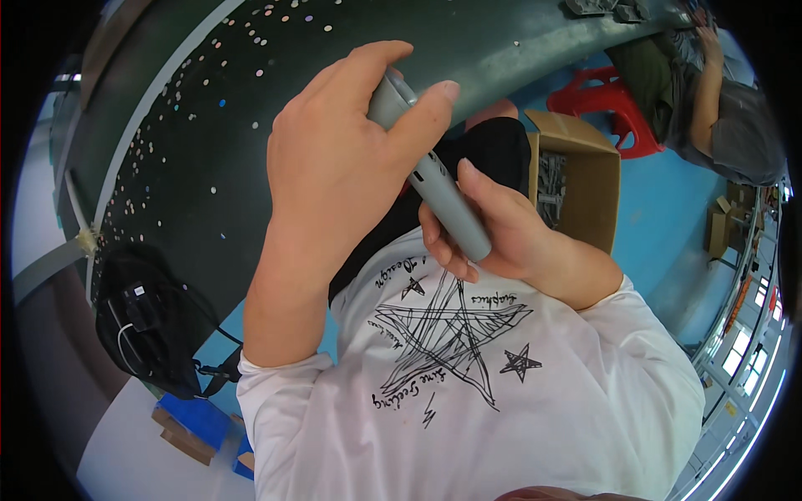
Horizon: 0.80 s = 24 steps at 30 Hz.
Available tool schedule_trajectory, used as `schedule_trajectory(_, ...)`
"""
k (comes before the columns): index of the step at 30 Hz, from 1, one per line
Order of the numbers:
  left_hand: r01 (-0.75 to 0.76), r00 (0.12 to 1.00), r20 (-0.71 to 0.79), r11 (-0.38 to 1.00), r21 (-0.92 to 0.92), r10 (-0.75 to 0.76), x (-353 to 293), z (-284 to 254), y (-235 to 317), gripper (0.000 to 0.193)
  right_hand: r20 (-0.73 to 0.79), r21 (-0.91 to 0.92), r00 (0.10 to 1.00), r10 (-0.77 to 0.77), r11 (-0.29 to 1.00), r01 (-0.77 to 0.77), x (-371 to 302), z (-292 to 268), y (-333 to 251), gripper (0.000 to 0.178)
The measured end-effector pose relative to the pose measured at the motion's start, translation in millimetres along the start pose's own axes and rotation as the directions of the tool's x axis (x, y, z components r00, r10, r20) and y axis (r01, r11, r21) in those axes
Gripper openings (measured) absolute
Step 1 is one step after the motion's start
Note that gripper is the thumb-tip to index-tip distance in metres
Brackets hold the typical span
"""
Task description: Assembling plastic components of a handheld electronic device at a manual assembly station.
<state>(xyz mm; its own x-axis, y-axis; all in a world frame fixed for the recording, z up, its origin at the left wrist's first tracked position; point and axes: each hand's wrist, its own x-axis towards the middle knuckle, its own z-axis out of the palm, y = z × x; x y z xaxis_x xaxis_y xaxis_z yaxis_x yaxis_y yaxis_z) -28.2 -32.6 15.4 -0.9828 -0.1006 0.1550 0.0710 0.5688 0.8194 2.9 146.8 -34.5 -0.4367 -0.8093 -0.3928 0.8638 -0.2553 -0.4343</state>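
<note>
A long grey plastic housing, rounded like a tool handle with small dark slots along its side, is held aslant in front of my chest. My left hand grips its wider upper end, thumb on one side and fingers over the other. Around the narrower lower end, my right hand is closed, with the thumb raised beside the housing and the fingers curled beneath. The palm sides of my left hand are hidden.
The dark green table carries many small scattered discs. A black bag lies at left. To the right stand an open cardboard box holding grey parts and a red stool; a person sits beyond.
</note>
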Motion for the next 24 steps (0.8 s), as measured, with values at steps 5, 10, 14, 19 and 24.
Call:
schedule_trajectory(5,-0.030,0.999,-0.035,0.998,-0.062,0.028,2,-1,-4,0.030,-0.061,-0.165,0.998,0.007,0.986,-0.017,3,8,-10,0.066)
schedule_trajectory(10,-0.009,0.999,-0.036,0.979,-0.201,0.001,14,-6,-1,0.030,-0.050,-0.029,0.994,-0.094,0.995,0.092,10,16,-1,0.066)
schedule_trajectory(14,-0.139,0.990,0.010,0.985,-0.103,0.140,23,-11,22,0.032,-0.166,-0.057,0.973,-0.160,0.987,0.153,-7,29,-7,0.058)
schedule_trajectory(19,-0.103,0.994,-0.103,0.745,-0.659,0.046,9,33,2,0.075,-0.124,-0.351,0.906,-0.405,0.872,0.342,6,-12,-31,0.040)
schedule_trajectory(24,0.288,0.930,0.365,0.537,-0.793,0.040,-9,74,8,0.061,0.089,-0.902,0.601,-0.794,0.191,0.387,-8,-15,-52,0.027)
